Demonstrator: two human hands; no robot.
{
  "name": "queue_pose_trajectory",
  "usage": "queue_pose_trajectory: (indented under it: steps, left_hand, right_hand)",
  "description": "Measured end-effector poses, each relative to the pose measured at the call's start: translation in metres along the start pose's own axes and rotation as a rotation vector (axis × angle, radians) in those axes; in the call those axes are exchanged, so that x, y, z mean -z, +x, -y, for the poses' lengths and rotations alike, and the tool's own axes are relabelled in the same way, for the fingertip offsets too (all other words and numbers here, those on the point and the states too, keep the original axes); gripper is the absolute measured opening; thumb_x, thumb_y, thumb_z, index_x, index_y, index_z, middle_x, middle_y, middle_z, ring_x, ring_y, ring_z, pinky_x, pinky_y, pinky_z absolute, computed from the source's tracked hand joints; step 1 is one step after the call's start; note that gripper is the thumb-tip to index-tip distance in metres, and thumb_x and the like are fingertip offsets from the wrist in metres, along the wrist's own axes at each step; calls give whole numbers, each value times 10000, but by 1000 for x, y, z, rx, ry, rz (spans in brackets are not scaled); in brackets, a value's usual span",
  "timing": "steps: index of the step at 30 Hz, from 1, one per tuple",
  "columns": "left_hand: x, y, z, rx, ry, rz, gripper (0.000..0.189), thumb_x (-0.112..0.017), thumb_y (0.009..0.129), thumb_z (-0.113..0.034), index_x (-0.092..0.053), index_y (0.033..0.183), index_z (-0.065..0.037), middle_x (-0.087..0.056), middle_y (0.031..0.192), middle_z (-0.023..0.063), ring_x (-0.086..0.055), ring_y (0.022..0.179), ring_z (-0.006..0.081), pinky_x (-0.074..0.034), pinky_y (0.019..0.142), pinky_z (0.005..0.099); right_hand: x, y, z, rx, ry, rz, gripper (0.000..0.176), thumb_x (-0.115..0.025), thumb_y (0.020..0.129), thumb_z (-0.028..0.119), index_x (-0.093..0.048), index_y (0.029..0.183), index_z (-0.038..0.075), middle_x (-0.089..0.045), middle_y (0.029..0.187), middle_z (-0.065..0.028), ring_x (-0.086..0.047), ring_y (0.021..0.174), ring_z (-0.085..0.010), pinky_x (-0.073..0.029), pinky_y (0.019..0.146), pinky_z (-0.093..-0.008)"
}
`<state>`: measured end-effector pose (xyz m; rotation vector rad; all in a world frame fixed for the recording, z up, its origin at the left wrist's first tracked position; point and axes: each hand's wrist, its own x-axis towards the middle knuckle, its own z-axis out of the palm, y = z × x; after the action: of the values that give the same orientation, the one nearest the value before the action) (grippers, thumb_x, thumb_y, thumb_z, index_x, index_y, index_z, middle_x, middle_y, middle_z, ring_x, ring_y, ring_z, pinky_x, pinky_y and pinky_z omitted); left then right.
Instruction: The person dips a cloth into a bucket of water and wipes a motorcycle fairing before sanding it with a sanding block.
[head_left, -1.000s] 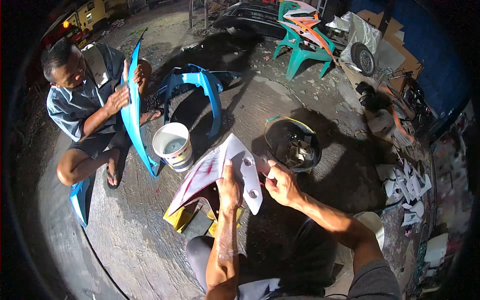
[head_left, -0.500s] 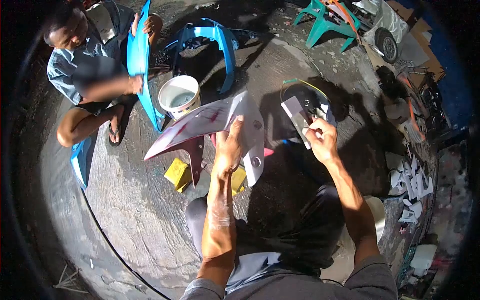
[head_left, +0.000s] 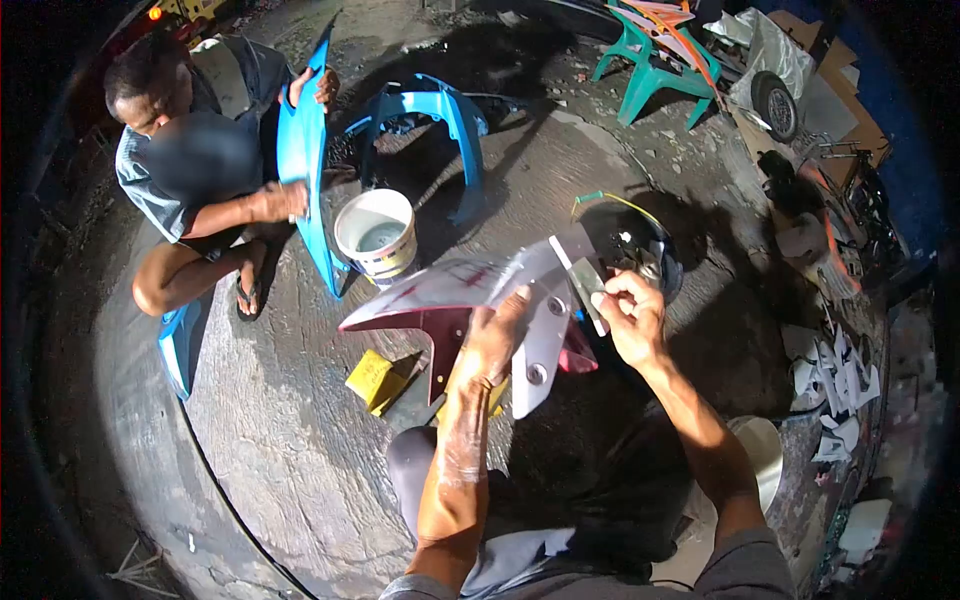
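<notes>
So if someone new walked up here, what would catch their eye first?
Probably the long bright-blue panel at upper left, which a seated co-worker holds upright. Next, in the middle, the white panel with red marks in the wearer's left grip, with a pale strip in the right grip. The green chair at upper right stands out too.

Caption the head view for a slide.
Wearer's left hand grips a white-and-red panel while the right hand holds a flat strip.
</notes>
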<state>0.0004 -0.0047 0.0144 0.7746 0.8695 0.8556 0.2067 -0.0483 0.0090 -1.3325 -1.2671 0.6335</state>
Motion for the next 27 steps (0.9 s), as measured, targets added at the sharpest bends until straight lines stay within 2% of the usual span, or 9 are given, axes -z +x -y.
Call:
queue_pose_trajectory:
  steps: [6, 7, 9, 10, 13, 15, 21, 25, 27]
  left_hand:
    - [-1, 14, 29, -53, -197, 156, 438, -619, 952, -228, -541, 1293, 36, -636, 1186, 116, -614, 1028, 204, -481, 921, 322]
    - [-6, 11, 26, -104, -269, 162, 426, -604, 960, -203, -531, 1297, 46, -631, 1201, 126, -617, 1049, 210, -483, 942, 329]
    - [-11, -2, 5, 19, -268, 193, 428, -588, 965, -175, -504, 1308, 66, -618, 1220, 154, -616, 1087, 229, -490, 966, 354]
    - [-11, -3, 5, -24, -278, 266, 425, -525, 992, -201, -454, 1344, 26, -627, 1148, 165, -669, 944, 306, -597, 729, 426]
    - [-10, 0, 11, -17, -312, 249, 431, -515, 996, -208, -437, 1358, 12, -620, 1141, 182, -675, 913, 349, -605, 666, 471]
    - [-11, 3, 13, -35, -325, 204, 409, -555, 982, -196, -475, 1318, 23, -613, 1174, 156, -649, 985, 281, -574, 771, 424]
    - [-9, 0, 15, -20, -339, 151, 311, -617, 948, -134, -574, 1220, 10, -653, 1139, 97, -642, 992, 190, -519, 880, 322]
    - [-11, 0, 15, -78, -441, 183, 422, -610, 948, -113, -486, 1333, 6, -580, 1289, 138, -584, 1151, 224, -498, 949, 352]
    - [-12, 2, 13, -140, -384, 221, 524, -512, 1002, -342, -425, 1381, 9, -545, 1313, 168, -618, 1097, 265, -562, 860, 373]
  right_hand:
    - [-3, 1, 7, 327, -403, 0, 131, -702, 822, 57, -574, 820, 27, -624, 836, -125, -609, 535, -169, -533, 609, -343]
    - [-5, -3, 17, 102, -338, 60, 149, -680, 828, 57, -611, 952, 10, -629, 895, -136, -651, 672, -219, -529, 756, -391]
    - [-9, 0, 10, 324, -454, -5, 317, -645, 838, 50, -604, 1145, -18, -644, 994, -166, -647, 877, -270, -503, 844, -416]
    - [-8, -3, 15, 210, -373, 84, 425, -622, 845, 51, -568, 1257, -38, -639, 1104, -191, -599, 1053, -301, -466, 916, -439]
    - [-9, -3, 13, 190, -441, 154, 443, -586, 854, 32, -543, 1287, -50, -613, 1147, -231, -628, 958, -346, -459, 957, -445]
    - [-12, -2, 21, 176, -437, 168, 455, -542, 867, 23, -521, 1318, -37, -600, 1135, -274, -623, 940, -417, -438, 1007, -459]
    - [-18, -6, 18, 327, -522, 126, 460, -511, 875, 23, -518, 1334, 9, -614, 1109, -290, -549, 1086, -473, -411, 1032, -482]
    - [-14, -9, 12, 324, -584, 180, 410, -528, 898, 70, -541, 1290, -51, -623, 1015, -263, -585, 958, -434, -455, 905, -477]
    - [-16, -7, 15, 360, -606, 166, 405, -520, 905, 87, -540, 1280, -66, -615, 1012, -263, -580, 970, -435, -456, 894, -483]
